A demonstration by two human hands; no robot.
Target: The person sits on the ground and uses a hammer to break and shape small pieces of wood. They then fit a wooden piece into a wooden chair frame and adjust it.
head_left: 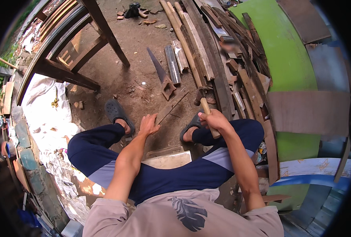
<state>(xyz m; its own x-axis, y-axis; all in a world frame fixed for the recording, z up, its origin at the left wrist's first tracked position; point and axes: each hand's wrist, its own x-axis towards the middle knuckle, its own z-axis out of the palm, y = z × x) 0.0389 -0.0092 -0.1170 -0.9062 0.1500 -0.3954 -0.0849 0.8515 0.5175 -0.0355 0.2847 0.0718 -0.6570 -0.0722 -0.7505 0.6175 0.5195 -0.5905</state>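
Note:
My left hand (148, 125) is closed on the near end of a short brown wooden strip (168, 108), which slants up and to the right between my feet. A thin, dark spike, perhaps a nail, sticks out from the strip's side. In my right hand (215, 120) is a hammer (205, 106), gripped by its pale wooden handle, with the rusty head pointing away from me above my right foot. Just past the strip lies a handsaw (159, 73) with a wooden grip. Two short planks (172, 65) rest beside the saw.
To the right runs a long heap of boards and poles (219, 67), with green panels (290, 51) beyond. A dark wooden chair (73, 73) stands at the far left, near a white sheet (49, 102). Below my legs shows a light board (169, 160).

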